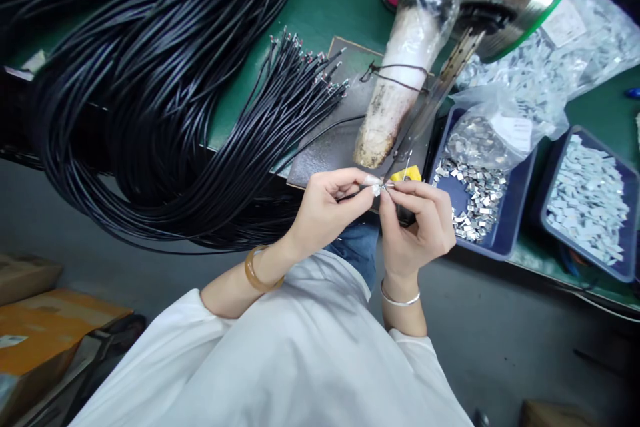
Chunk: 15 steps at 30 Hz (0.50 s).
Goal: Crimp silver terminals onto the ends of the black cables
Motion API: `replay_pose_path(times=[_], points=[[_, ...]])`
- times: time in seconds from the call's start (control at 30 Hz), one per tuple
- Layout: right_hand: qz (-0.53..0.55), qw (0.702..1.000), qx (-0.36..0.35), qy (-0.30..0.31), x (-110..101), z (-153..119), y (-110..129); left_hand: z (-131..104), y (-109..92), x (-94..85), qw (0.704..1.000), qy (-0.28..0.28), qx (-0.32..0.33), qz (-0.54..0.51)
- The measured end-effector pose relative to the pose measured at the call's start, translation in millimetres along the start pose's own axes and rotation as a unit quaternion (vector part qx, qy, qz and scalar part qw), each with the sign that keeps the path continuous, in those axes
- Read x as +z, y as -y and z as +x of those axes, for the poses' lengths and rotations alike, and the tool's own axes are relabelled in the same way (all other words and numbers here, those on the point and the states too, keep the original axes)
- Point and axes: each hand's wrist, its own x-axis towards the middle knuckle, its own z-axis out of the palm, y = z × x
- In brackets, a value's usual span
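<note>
My left hand (pixel 333 203) pinches the end of a black cable near the table's front edge. My right hand (pixel 419 221) is closed beside it, its fingertips meeting the left ones around a small whitish piece (pixel 377 190) at the cable end; what exactly the right fingers hold is too small to tell. Just behind the fingertips is a yellow object (pixel 407 174). A soldering-iron-like metal tool (pixel 425 107) slants down towards the hands. The stripped ends of many black cables (pixel 305 73) lie to the left on the table.
A plastic-wrapped tube (pixel 395 93) hangs over a grey plate (pixel 325 150). At right are a blue tray (pixel 515 213) with metal pieces and another tray (pixel 631 227) with pale pieces. Behind lie plastic bags (pixel 545 60) and a green-rimmed spool (pixel 560 7). Boxes (pixel 55 327) stand lower left.
</note>
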Motion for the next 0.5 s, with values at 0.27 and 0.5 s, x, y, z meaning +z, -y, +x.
replay_pose_path(times=[0.27, 0.5], points=[[-0.012, 1.0, -0.015, 0.004, 0.6, -0.6, 3.8, 0.7, -3.3, -0.2, 1.0, 0.009, 0.002, -0.005], [0.009, 0.993, 0.119, 0.013, -32.0, -6.6, -0.7, -0.9, -2.7, -0.7, 0.999, 0.032, -0.035, 0.013]])
